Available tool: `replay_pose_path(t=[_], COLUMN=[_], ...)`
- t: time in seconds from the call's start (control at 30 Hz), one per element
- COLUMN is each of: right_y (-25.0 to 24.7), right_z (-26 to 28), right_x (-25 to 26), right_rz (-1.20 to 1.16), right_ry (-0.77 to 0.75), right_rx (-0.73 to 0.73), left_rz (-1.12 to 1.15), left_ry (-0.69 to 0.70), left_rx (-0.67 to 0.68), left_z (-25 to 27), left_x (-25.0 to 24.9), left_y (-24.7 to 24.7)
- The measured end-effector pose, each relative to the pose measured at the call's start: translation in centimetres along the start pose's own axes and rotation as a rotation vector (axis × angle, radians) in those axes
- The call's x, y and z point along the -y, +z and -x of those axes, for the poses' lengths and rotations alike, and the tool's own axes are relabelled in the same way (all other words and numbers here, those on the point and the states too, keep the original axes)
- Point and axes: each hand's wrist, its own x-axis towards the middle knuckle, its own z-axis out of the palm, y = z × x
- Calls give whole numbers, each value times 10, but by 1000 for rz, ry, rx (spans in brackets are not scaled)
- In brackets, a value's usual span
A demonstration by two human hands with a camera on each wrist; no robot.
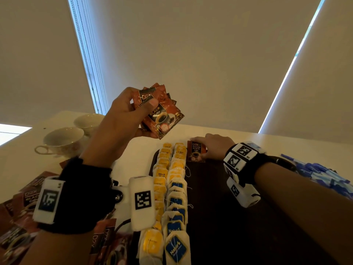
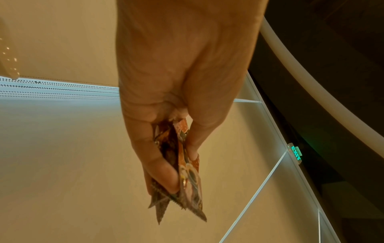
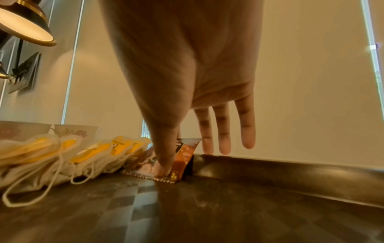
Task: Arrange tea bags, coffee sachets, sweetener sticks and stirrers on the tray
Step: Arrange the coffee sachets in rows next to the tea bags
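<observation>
My left hand [image 1: 145,104] is raised above the table and grips a stack of red-brown coffee sachets [image 1: 164,119]; in the left wrist view that hand [image 2: 182,164] pinches the coffee sachets [image 2: 191,189] between thumb and fingers. My right hand [image 1: 208,148] holds a single coffee sachet [image 1: 195,151] at the far end of the dark tray [image 1: 210,188], beside the rows of tea bags [image 1: 162,169]. In the right wrist view the thumb [image 3: 164,156] lies on this sachet [image 3: 185,157], which leans against the tray rim [image 3: 270,166]; three fingers hang straight.
Two white cups [image 1: 63,138] stand at the back left of the table. Loose coffee sachets [image 1: 28,197] lie at the near left. A heap of blue sticks [image 1: 321,175] lies right of the tray. Tea bags [image 3: 83,152] fill the tray's left side.
</observation>
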Motion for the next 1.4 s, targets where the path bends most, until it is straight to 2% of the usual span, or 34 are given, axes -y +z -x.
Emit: replay_pose_path(t=[0.13, 0.23, 0.3, 0.37, 0.47, 0.67, 0.8, 0.97, 1.1, 1.27, 1.4], right_y=[-6, -29, -51, -68, -77, -58, -57, -59, -68, -76, -61], right_z=[4, 22, 44, 70, 104, 112, 112, 120, 125, 118, 88], right_x=[-1, 1, 6, 15, 38, 63, 56, 52, 44, 17, -5], right_rz=[-6, -84, -277, -564, -921, -1048, -1252, -1316, -1400, -1475, -1404], right_ry=[18, 39, -4, -70, -114, -55, -2, -8, 42, 247, 474], right_rx=[1, -102, -237, -361, -389, -518, -457, -422, -335, -246, -64], left_rz=[-22, -49, -93, -142, -198, -241, -164, -64, 33, 37, 66], left_ry=[-3, -13, -17, -23, -32, -26, -96, -164, -180, -134, -122], left_rx=[4, 27, 51, 81, 128, 221, 236, 253, 197, 15, -34], left_z=[-1, -2, -1, 0, 3, 10, 13, 12, 11, 9, 6], left_x=[2, 4, 7, 9, 10, 8, 5, 5, 2, 0, -4], left_y=[-1, 0, 3, 7, 15, 28, 32, 31, 29, 17, 5])
